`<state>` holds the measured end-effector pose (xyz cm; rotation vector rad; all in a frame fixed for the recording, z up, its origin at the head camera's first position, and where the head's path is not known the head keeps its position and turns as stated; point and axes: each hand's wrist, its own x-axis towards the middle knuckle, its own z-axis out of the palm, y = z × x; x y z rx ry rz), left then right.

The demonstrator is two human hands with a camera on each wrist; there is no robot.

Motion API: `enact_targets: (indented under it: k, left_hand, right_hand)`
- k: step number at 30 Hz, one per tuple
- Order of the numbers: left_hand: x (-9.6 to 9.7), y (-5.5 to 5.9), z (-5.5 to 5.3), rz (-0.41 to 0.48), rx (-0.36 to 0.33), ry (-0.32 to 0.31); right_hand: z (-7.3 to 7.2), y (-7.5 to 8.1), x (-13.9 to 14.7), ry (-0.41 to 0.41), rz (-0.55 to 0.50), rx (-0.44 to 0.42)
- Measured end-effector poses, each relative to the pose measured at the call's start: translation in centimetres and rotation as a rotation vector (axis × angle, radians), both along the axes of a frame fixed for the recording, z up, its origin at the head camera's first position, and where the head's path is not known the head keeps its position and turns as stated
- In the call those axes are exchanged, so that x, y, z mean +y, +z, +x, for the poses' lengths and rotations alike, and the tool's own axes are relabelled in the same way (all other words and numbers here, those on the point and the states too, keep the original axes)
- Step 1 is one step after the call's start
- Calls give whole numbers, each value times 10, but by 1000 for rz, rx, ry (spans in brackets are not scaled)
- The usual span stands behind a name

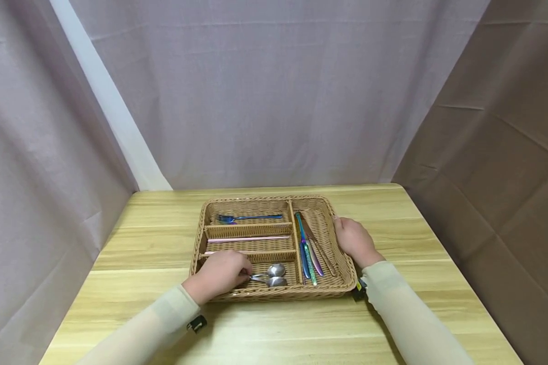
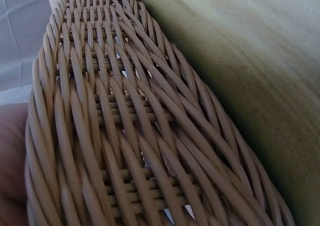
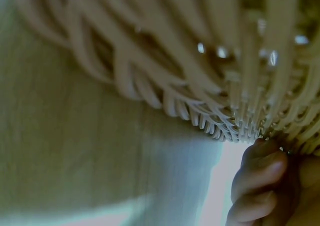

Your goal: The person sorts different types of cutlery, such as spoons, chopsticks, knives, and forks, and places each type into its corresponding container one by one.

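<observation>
A tan wicker cutlery basket with dividers sits on the wooden table. Over its front left compartment, my left hand has curled fingers at the handles of two metal spoons, whose bowls point right. Most of the handle length is hidden by the hand. At the basket's right side my right hand grips the rim, thumb at the top edge. Its curled fingers show against the outer wicker wall in the right wrist view. In the left wrist view, the wicker front wall covers most of the left hand.
A blue fork lies in the back left compartment, pink chopsticks in the middle one. Several knives, with iridescent and copper-coloured handles, lie in the long right compartment. Grey curtains hang behind the table.
</observation>
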<state>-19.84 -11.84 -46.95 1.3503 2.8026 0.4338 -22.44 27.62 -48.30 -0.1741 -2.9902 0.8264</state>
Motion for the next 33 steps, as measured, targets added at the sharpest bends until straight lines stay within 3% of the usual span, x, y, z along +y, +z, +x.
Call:
enact_targets:
  k: [12,19,23,28,33]
  left_hand:
    - [2,-5,3,20,62,6]
    - [3,-1,5,19,26,37]
    - [-4,5,3,59,3,95]
    - [-22,15,-4,211,23,213]
    - [-42,13,-12,333,41,341]
  right_hand:
    - [-2,0,6,25,16,0]
    - [-1,1,10,40,23,-4]
    - [-2,4,12,49,52,-19]
    - [-1,6,15,43,59,-42]
    - [0,6,15,39,58,-46]
